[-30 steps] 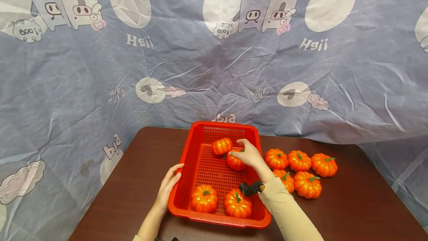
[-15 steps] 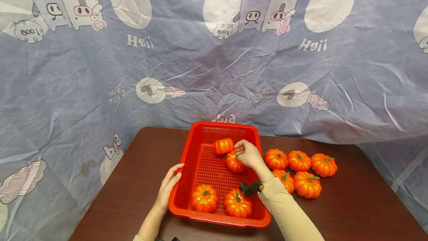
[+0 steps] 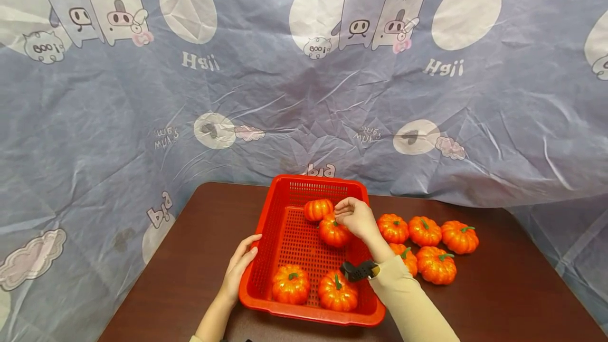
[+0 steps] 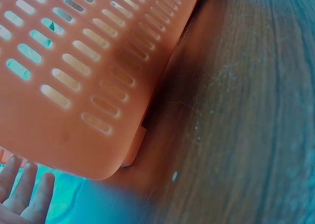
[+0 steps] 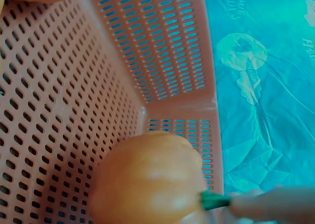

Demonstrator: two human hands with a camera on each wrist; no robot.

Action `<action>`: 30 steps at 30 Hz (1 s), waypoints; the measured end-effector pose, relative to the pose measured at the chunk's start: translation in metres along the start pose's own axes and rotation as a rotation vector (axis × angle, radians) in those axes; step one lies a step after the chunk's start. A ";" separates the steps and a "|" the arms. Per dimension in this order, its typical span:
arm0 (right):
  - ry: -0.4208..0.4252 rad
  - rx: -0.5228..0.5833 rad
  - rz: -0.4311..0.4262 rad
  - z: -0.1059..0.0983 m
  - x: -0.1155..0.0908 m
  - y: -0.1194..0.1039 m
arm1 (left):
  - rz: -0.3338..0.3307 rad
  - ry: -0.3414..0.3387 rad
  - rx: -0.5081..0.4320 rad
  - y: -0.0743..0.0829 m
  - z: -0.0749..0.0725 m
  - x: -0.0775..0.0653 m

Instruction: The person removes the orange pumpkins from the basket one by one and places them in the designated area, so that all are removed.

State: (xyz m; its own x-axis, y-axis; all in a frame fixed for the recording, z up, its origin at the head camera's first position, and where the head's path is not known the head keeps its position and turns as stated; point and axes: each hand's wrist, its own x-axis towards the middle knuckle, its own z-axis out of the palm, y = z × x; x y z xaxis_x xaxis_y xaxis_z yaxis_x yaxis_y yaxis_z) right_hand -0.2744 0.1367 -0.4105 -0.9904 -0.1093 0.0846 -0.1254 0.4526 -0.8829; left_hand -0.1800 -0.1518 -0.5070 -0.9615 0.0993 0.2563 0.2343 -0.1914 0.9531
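Note:
My left hand (image 3: 239,268) lies along the left side of a red plastic basket (image 3: 311,316), fingers fairly straight and tips at the rim. In the left wrist view its fingers (image 4: 37,197) show beside the basket's slotted wall. My right hand (image 3: 358,220) reaches into the basket, fingertips pinching the green stem of an orange pumpkin (image 3: 332,234). The right wrist view has a finger (image 5: 275,203) at that stem. Another pumpkin (image 3: 317,210) leans right behind it. Two more, a left pumpkin (image 3: 291,285) and a right pumpkin (image 3: 338,294), sit at the near end.
Several orange pumpkins (image 3: 437,265) with green stems stand on the brown table (image 3: 513,278) right of the basket, partly behind the right forearm. A grey-blue printed cloth (image 3: 294,94) hangs behind and to the left of the table.
My right hand has shifted from around the pumpkin's top to its stem, and the pumpkin has turned slightly. The pumpkin behind it has edged right. The left hand has stayed at the basket.

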 end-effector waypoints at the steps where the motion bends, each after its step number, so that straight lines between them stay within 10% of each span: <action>1: 0.008 0.005 -0.010 -0.002 -0.001 -0.002 | 0.002 -0.003 -0.002 0.000 0.000 0.000; 15: 0.175 0.116 -0.130 -0.049 -0.028 -0.017 | 0.012 -0.018 -0.033 0.000 0.000 0.000; 30: 0.378 0.045 -0.151 -0.126 -0.078 0.016 | 0.009 -0.007 -0.022 0.000 0.001 -0.001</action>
State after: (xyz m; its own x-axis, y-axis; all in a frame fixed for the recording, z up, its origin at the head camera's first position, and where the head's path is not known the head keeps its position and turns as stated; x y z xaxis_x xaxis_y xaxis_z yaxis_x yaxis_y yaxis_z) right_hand -0.2064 0.2644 -0.3734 -0.9136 0.1651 0.3716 -0.2770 0.4164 -0.8659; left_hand -0.1792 -0.1514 -0.5066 -0.9583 0.1044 0.2661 0.2397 -0.2139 0.9470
